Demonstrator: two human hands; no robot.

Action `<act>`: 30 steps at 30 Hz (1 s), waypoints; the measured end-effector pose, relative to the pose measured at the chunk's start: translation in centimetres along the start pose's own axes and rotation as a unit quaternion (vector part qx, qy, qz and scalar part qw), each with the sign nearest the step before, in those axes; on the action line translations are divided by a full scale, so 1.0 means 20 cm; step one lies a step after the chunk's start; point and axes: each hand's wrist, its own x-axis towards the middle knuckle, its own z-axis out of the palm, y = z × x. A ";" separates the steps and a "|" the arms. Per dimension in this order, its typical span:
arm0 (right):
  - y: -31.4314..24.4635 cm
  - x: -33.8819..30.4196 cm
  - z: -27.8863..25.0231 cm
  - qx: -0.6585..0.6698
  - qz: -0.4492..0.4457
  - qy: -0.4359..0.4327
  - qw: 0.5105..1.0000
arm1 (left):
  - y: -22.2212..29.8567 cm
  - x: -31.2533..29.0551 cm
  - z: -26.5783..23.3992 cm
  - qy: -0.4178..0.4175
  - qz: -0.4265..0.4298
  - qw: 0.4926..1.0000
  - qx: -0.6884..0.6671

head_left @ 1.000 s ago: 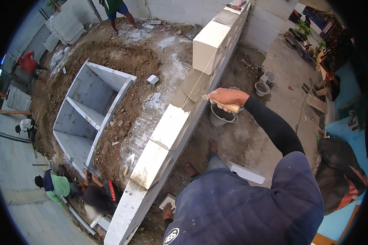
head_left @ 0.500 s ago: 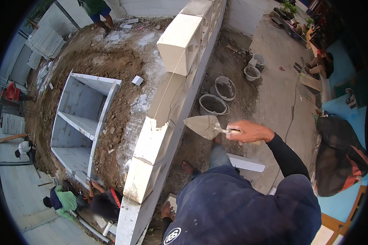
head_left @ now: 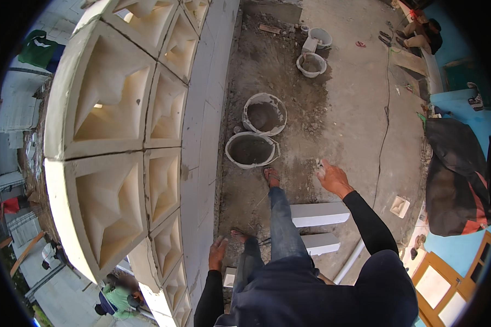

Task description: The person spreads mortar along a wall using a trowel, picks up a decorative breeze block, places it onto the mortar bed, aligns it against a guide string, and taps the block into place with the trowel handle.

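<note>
My right hand (head_left: 335,180) is closed round a trowel, held out over the ground to the right of the buckets; only a small grey part at its handle shows clearly, and the blade is hard to make out. My left hand (head_left: 217,252) hangs beside the wall, fingers stretched forward, with nothing seen in it. To the left stands a wall of cream ventilation blocks (head_left: 112,207) with star-shaped hollows, set on a pale block base (head_left: 199,158). A small hollow block (head_left: 229,277) lies on the ground near my left hand.
Ahead are two mortar buckets (head_left: 251,150) (head_left: 264,114), with more buckets (head_left: 311,65) beyond. White bars (head_left: 319,214) and a pipe (head_left: 348,262) lie right of my legs. A cable (head_left: 387,114) crosses the concrete. A dark covered object (head_left: 455,177) stands right; people are nearby.
My view has swung and closed in on the block wall, whose hollow faces now show large. The trowel blade, seen flat before, has turned out of clear sight. My left hand is away from the small block.
</note>
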 end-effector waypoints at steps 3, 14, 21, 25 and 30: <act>0.16 0.53 0.17 -0.069 0.036 -0.047 0.996 | 0.73 0.38 0.28 -0.041 0.010 0.998 -0.043; 0.26 2.48 1.06 -0.291 -0.229 0.077 0.926 | 1.51 2.68 1.01 0.043 0.166 0.985 0.024; 0.18 2.80 1.31 -0.367 -0.277 0.127 0.879 | 1.61 2.58 1.33 0.056 0.239 0.969 0.012; 0.33 2.77 1.37 -0.357 -0.270 0.113 0.887 | 1.57 2.45 1.51 0.089 0.310 0.947 -0.004; 0.44 2.53 1.52 -0.427 -0.266 0.005 0.864 | 1.55 2.37 1.62 0.074 0.304 0.950 0.014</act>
